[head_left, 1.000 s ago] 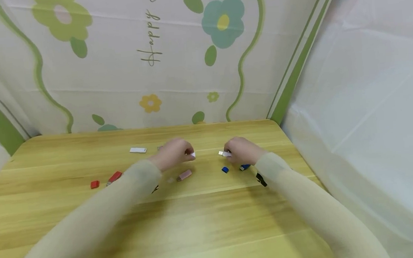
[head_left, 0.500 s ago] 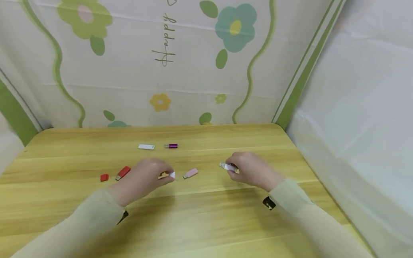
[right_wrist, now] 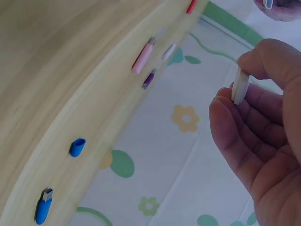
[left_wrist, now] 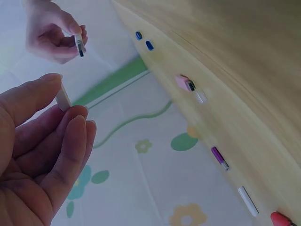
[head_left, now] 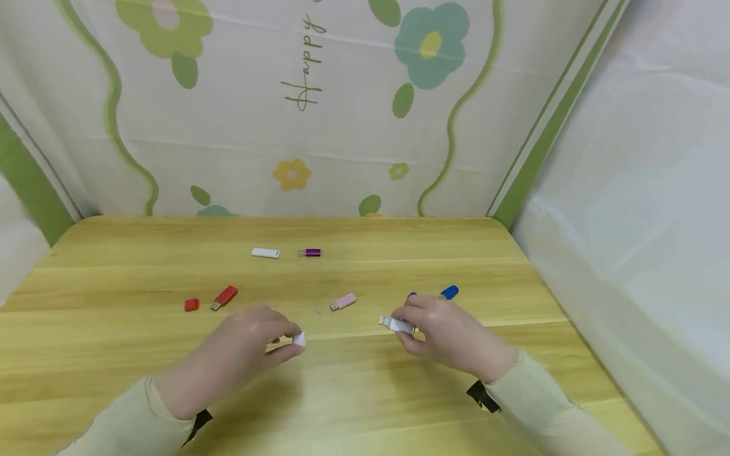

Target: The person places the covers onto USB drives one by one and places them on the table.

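Note:
My left hand pinches a small white cap between thumb and fingertips. In the left wrist view that white cap stands between the thumb and curled fingers. Across a gap, my right hand grips a white USB stick, its metal plug pointing left toward the cap. The right wrist view shows the stick's body edge-on in the pinch. Both hands are above the table, and cap and stick are apart. Behind the right hand lie a blue USB stick and a partly hidden blue cap.
On the wooden table lie a pink USB stick with a clear cap beside it, a red USB stick, a red cap, a white stick and a purple USB stick. A flowered cloth hangs behind.
Both hands have drawn back toward the body, still holding the cap and the white USB stick. The left hand has also moved left, uncovering the purple and pink sticks. The head view has shifted slightly.

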The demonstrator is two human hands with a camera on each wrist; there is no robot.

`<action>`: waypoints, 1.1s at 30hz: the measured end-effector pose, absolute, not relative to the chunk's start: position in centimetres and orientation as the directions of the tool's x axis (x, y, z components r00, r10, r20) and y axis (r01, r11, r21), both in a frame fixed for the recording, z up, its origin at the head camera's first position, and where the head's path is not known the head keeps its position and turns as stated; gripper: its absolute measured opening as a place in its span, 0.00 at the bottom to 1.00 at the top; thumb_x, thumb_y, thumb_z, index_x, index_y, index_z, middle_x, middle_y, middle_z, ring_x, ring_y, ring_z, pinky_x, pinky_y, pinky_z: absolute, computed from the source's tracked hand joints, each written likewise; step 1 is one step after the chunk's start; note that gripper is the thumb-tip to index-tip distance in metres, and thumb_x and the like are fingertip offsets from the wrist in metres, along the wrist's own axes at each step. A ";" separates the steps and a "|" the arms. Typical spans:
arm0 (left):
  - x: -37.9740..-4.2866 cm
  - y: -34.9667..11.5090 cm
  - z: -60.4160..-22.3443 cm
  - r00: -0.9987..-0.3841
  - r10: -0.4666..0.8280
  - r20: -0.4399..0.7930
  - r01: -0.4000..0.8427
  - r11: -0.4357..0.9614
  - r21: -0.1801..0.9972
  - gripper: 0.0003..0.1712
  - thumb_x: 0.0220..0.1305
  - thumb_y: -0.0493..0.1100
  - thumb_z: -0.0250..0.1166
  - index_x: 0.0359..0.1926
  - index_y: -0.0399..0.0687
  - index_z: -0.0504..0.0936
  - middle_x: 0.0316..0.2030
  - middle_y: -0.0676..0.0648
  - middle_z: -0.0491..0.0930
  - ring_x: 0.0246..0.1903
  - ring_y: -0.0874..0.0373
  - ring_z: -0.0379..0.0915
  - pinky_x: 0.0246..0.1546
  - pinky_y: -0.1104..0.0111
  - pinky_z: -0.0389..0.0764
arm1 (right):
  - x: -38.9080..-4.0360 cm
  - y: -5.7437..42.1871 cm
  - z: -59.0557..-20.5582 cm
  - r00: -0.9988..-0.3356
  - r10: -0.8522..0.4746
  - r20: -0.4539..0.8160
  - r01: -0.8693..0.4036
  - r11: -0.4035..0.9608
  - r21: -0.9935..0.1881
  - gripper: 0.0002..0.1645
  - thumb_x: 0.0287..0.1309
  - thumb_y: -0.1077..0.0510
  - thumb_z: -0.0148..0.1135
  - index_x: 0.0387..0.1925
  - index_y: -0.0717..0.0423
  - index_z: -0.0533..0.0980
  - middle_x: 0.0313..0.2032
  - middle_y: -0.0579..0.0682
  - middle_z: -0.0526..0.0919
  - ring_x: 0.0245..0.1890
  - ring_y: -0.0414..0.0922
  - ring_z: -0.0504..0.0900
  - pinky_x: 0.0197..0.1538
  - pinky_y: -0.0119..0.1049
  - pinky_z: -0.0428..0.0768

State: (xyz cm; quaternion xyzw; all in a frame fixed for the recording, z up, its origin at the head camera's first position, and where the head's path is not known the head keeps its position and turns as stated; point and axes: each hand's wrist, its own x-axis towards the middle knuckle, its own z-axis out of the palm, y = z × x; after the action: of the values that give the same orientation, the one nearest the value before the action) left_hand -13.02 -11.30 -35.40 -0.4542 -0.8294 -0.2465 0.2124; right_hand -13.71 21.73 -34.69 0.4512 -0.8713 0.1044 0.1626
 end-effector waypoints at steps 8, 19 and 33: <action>-11.7 -11.1 -35.8 -0.397 0.631 0.666 0.903 0.396 0.163 0.06 0.54 0.41 0.76 0.31 0.47 0.86 0.29 0.54 0.84 0.29 0.62 0.79 0.30 0.72 0.81 | -12.0 20.6 -34.9 -0.470 -0.775 0.422 -0.862 0.506 -0.030 0.13 0.48 0.65 0.73 0.38 0.61 0.82 0.32 0.46 0.81 0.28 0.36 0.78 0.33 0.17 0.75; -10.1 -11.2 -36.0 -0.407 0.645 0.647 0.901 0.399 0.168 0.06 0.63 0.44 0.70 0.31 0.49 0.83 0.31 0.56 0.82 0.31 0.63 0.77 0.31 0.75 0.79 | -10.5 19.4 -35.1 -0.424 -0.785 0.452 -0.886 0.463 -0.026 0.16 0.48 0.64 0.74 0.41 0.60 0.82 0.34 0.46 0.80 0.30 0.35 0.77 0.36 0.16 0.75; -9.8 -11.2 -36.5 -0.402 0.638 0.657 0.904 0.392 0.172 0.21 0.75 0.53 0.51 0.32 0.49 0.83 0.31 0.57 0.81 0.32 0.64 0.77 0.33 0.73 0.80 | -10.2 18.2 -36.0 -0.437 -0.775 0.456 -0.890 0.446 -0.093 0.15 0.50 0.64 0.74 0.42 0.60 0.82 0.36 0.46 0.81 0.31 0.36 0.78 0.39 0.19 0.77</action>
State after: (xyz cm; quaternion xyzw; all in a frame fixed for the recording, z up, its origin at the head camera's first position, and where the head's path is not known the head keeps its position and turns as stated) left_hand -9.80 -11.20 -36.45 -0.4847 -0.7949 -0.2627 0.2533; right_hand -10.15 18.17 -36.02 0.5006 -0.8318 0.1623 0.1765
